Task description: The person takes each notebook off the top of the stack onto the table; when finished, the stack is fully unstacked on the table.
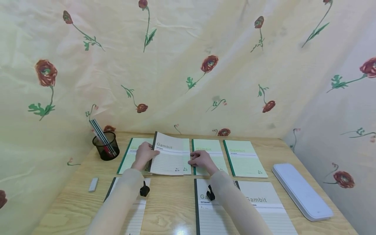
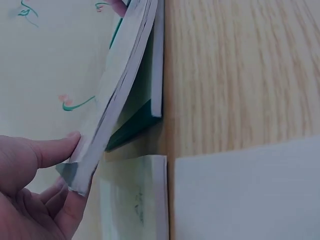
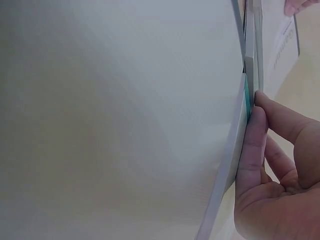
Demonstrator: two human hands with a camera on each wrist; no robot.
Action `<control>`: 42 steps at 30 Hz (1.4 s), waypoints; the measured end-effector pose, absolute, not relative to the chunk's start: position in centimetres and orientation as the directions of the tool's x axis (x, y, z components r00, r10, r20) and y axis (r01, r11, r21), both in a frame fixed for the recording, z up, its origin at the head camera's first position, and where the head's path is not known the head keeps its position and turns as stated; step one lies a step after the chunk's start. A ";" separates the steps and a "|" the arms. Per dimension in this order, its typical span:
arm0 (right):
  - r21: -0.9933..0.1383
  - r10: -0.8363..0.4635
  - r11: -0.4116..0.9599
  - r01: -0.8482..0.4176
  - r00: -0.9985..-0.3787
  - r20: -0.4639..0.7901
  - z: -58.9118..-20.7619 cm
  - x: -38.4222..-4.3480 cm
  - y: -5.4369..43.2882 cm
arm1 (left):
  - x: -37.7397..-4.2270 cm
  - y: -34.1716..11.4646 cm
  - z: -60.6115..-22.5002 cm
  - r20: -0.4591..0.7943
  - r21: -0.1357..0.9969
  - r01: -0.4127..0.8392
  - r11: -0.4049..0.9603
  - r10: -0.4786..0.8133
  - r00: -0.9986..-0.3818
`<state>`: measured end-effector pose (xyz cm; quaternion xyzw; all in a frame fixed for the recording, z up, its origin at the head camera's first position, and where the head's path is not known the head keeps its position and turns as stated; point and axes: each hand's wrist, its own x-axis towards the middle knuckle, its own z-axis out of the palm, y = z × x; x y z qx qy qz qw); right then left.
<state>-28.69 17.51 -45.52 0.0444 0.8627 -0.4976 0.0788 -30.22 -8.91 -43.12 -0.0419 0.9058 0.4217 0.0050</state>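
Observation:
My left hand [image 1: 144, 153] pinches the dark-spined left edge of a white "Gambit" notebook [image 1: 171, 160], thumb on the cover and fingers beneath. In the left wrist view this notebook [image 2: 117, 85] is tilted, its spine side raised above a green-spined notebook [image 2: 135, 125]. Two layers show along its page edge; whether it is two notebooks I cannot tell. My right hand [image 1: 203, 161] pinches the notebook's right edge between thumb and fingers. Left of the held notebook, a green-spined notebook [image 1: 128, 159] lies partly covered by my left hand.
Two more green-spined notebooks [image 1: 208, 147] [image 1: 245, 158] lie in the back row. Dark-spined white notebooks [image 1: 136, 209] [image 1: 205, 217] [image 1: 268, 199] lie in front, partly under my forearms. Around them are a mesh pen cup [image 1: 109, 151], an eraser [image 1: 93, 184] and a white case [image 1: 302, 191].

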 end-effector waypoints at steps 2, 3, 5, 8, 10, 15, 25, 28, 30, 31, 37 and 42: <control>-0.854 0.001 0.494 0.161 -0.983 -0.184 -45.5 -28.7 17.5 | -30.1 -9.1 -42.9 -0.050 0.775 -0.079 0.626 -0.064 -0.997; -0.856 0.001 0.492 0.161 -0.983 -0.184 -45.5 -28.6 17.5 | -30.0 -9.2 -42.8 -0.051 0.779 -0.075 0.623 -0.057 -0.997; -0.857 0.002 0.490 0.161 -0.983 -0.183 -45.4 -28.5 17.5 | -29.9 -9.5 -42.6 -0.056 0.789 -0.074 0.610 -0.049 -0.997; -0.859 0.002 0.486 0.161 -0.983 -0.183 -45.4 -28.4 17.4 | -29.8 -10.0 -42.5 -0.055 0.799 -0.072 0.598 -0.046 -0.997; -0.858 0.002 0.488 0.159 -0.983 -0.181 -45.4 -28.4 17.4 | -29.7 -10.3 -42.4 -0.062 0.813 -0.082 0.576 -0.054 -0.997; -0.856 -0.003 0.491 0.159 -0.983 -0.184 -45.5 -28.4 17.4 | -29.4 -10.9 -42.2 -0.099 0.860 -0.126 0.495 -0.081 -0.992; -0.857 -0.005 0.491 0.158 -0.983 -0.184 -45.5 -28.6 17.4 | -28.3 -12.7 -42.1 -0.134 0.908 -0.158 0.388 -0.090 -0.987; -0.855 0.000 0.494 0.159 -0.983 -0.183 -45.5 -28.3 17.4 | -27.8 -13.2 -41.9 -0.140 0.914 -0.159 0.373 -0.077 -0.987; -0.852 0.001 0.500 0.158 -0.983 -0.183 -45.6 -28.3 17.5 | -27.4 -13.4 -41.6 -0.148 0.918 -0.165 0.362 -0.074 -0.986; -0.851 0.002 0.501 0.160 -0.983 -0.183 -45.6 -28.2 17.5 | -27.1 -13.6 -41.5 -0.151 0.919 -0.168 0.358 -0.073 -0.986; -0.843 0.006 0.514 0.160 -0.983 -0.183 -45.7 -28.5 17.6 | -25.3 -14.1 -41.0 -0.162 0.921 -0.172 0.349 -0.058 -0.985; -0.841 -0.002 0.519 0.153 -0.984 -0.180 -45.7 -28.7 17.6 | -23.7 -14.5 -40.7 -0.179 0.925 -0.181 0.335 -0.037 -0.983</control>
